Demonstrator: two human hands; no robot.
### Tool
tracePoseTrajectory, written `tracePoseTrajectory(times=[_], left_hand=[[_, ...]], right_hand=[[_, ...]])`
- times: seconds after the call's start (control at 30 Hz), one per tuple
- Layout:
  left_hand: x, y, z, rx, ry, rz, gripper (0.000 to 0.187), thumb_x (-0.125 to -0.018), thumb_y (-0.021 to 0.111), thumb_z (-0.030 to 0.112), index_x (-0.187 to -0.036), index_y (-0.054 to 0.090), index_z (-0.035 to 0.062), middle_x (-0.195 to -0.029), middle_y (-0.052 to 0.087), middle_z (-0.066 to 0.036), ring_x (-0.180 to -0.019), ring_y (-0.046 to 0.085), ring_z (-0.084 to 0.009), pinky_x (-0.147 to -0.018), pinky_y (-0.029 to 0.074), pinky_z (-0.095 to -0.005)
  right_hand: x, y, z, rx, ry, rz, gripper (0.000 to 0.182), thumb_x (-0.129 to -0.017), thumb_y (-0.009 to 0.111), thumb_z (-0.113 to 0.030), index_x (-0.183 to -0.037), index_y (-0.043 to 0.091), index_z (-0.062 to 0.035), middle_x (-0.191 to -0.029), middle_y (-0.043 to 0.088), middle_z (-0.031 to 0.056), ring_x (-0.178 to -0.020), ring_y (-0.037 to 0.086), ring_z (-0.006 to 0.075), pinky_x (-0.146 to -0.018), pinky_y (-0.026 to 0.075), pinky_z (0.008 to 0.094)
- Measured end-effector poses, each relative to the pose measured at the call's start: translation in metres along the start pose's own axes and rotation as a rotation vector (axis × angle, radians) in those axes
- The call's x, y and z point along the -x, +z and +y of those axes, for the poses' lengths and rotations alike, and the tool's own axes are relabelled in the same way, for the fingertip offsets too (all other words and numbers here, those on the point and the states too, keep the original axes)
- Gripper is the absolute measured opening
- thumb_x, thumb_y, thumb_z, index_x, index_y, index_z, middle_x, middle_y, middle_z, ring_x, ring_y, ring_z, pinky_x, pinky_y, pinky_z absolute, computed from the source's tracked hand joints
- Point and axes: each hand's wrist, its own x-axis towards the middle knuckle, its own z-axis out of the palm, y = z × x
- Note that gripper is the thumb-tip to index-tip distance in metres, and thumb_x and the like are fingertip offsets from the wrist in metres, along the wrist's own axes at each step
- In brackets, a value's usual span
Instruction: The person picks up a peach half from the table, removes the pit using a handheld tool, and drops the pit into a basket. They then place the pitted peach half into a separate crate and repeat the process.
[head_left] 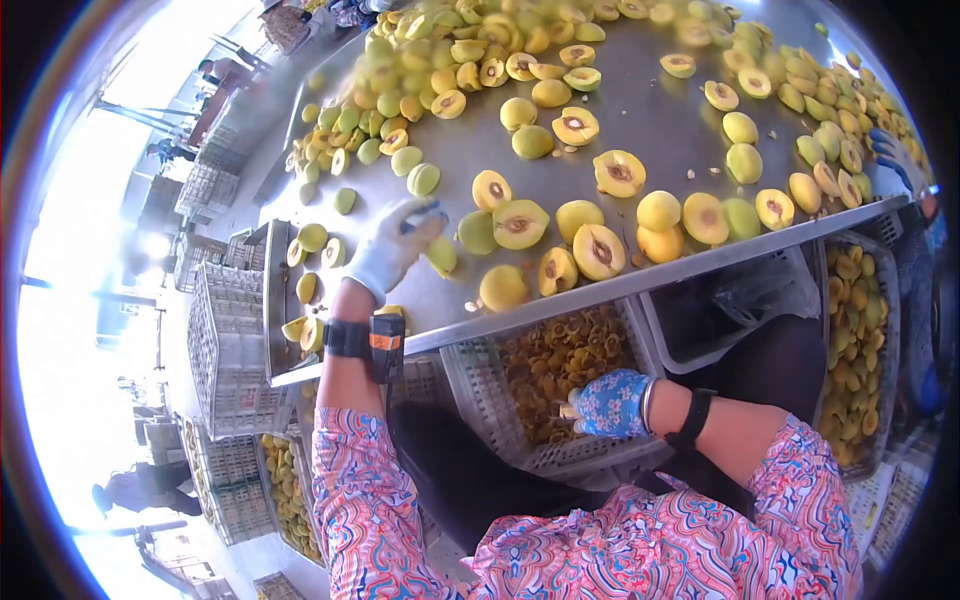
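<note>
While a green-yellow fruit piece [441,257] is lying by the bent fingers of the white-gloved left hand [390,246], I cannot tell whether they are gripping it. Right of that hand, halved fruits [520,224] are showing yellow flesh and brown centres. On its wrist, an orange label [385,342] is bearing unreadable marks. Above a crate [478,395] of brown scraps [560,350], the flower-gloved right hand [612,404] is hovering half curled, its grip hidden.
</note>
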Motion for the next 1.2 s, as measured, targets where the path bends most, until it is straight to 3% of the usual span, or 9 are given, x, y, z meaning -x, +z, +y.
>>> tracePoseTrajectory(times=[0.13, 0.23, 0.3, 0.5, 0.67, 0.73, 0.87, 1.0, 1.2], left_hand=[[0.036, 0.004, 0.039, -0.105, -0.127, -0.194, 0.041, -0.082, 0.073, 0.023, -0.117, 0.062, 0.0064, -0.085, 0.065, -0.002, -0.068, 0.055, -0.0079, -0.059, 0.047, -0.0224], [0.047, 0.015, 0.049, -0.069, -0.147, -0.07, 0.036, -0.081, 0.074, 0.026, -0.11, 0.063, 0.0068, -0.078, 0.064, -0.002, -0.061, 0.053, -0.0066, -0.051, 0.044, -0.0227], [0.063, 0.012, 0.066, 0.227, -0.4, 0.021, 0.037, -0.085, 0.069, 0.035, -0.1, 0.064, 0.0021, -0.077, 0.066, -0.01, -0.06, 0.062, -0.0148, -0.052, 0.049, -0.0275], [0.132, 0.054, 0.104, 0.939, -0.424, 0.239, 0.052, -0.094, 0.051, 0.052, -0.103, 0.062, 0.002, -0.078, 0.068, -0.011, -0.057, 0.063, -0.0189, -0.042, 0.047, -0.0285], [0.168, 0.079, 0.125, 0.915, -0.307, 0.011, 0.052, -0.094, 0.052, 0.049, -0.115, 0.06, 0.002, -0.094, 0.065, -0.008, -0.068, 0.064, -0.0176, -0.05, 0.049, -0.0243], [0.181, 0.067, 0.143, 0.849, -0.391, -0.062, 0.032, -0.097, 0.049, 0.025, -0.114, 0.058, 0.0, -0.096, 0.063, -0.005, -0.091, 0.059, -0.0136, -0.077, 0.049, -0.0268], [0.194, 0.094, 0.124, 1.509, -0.355, 0.096, 0.036, -0.093, 0.055, 0.016, -0.126, 0.05, 0.0032, -0.103, 0.058, -0.007, -0.097, 0.059, -0.0161, -0.088, 0.052, -0.0331], [0.196, 0.101, 0.136, 1.644, -0.278, 0.439, 0.031, -0.096, 0.048, 0.017, -0.126, 0.05, 0.0085, -0.117, 0.055, -0.011, -0.107, 0.055, -0.0293, -0.095, 0.049, -0.0475], [0.198, 0.11, 0.144, 1.738, -0.205, 0.476, 0.042, -0.098, 0.045, 0.036, -0.126, 0.049, 0.0046, -0.115, 0.057, -0.014, -0.106, 0.056, -0.0307, -0.095, 0.048, -0.0431]], right_hand=[[0.004, -0.003, -0.007, -0.021, -0.019, 0.004, 0.032, -0.087, 0.056, -0.032, -0.096, 0.065, -0.0026, -0.091, 0.067, 0.0219, -0.087, 0.064, 0.039, -0.077, 0.049, 0.0471], [0.007, -0.009, -0.01, -0.102, -0.092, 0.045, 0.037, -0.089, 0.055, -0.036, -0.1, 0.062, -0.0014, -0.093, 0.066, 0.0237, -0.089, 0.063, 0.0414, -0.078, 0.049, 0.0471], [0.014, -0.025, -0.021, -0.157, -0.162, 0.113, 0.039, -0.09, 0.055, -0.037, -0.104, 0.06, -0.001, -0.094, 0.066, 0.0244, -0.09, 0.062, 0.0424, -0.079, 0.049, 0.0475], [0.012, -0.035, -0.045, -0.627, -0.191, 0.814, 0.053, -0.086, 0.069, -0.031, -0.124, 0.05, 0.0013, -0.106, 0.065, 0.021, -0.106, 0.062, 0.0317, -0.09, 0.047, 0.0388], [0.002, -0.039, -0.038, -0.672, -0.264, 0.922, 0.04, -0.084, 0.069, -0.02, -0.117, 0.057, 0.0004, -0.103, 0.067, 0.0171, -0.099, 0.064, 0.0272, -0.086, 0.048, 0.037], [0.006, -0.044, -0.042, -0.668, -0.295, 0.907, 0.031, -0.085, 0.067, -0.017, -0.111, 0.061, -0.0001, -0.098, 0.067, 0.0163, -0.092, 0.064, 0.0271, -0.081, 0.048, 0.0378], [0.007, -0.044, -0.047, -0.575, -0.227, 0.977, 0.03, -0.086, 0.067, -0.021, -0.106, 0.061, 0.0008, -0.09, 0.067, 0.0195, -0.083, 0.065, 0.0317, -0.073, 0.049, 0.0395], [0.006, -0.028, -0.051, -0.423, -0.226, 1.032, 0.033, -0.088, 0.065, -0.027, -0.103, 0.057, 0.0013, -0.084, 0.065, 0.0231, -0.08, 0.064, 0.0401, -0.067, 0.05, 0.0465], [0.005, 0.004, -0.069, -0.225, -0.244, 0.844, 0.034, -0.091, 0.059, -0.03, -0.106, 0.051, -0.0001, -0.081, 0.063, 0.0228, -0.076, 0.062, 0.0426, -0.064, 0.049, 0.0486]])
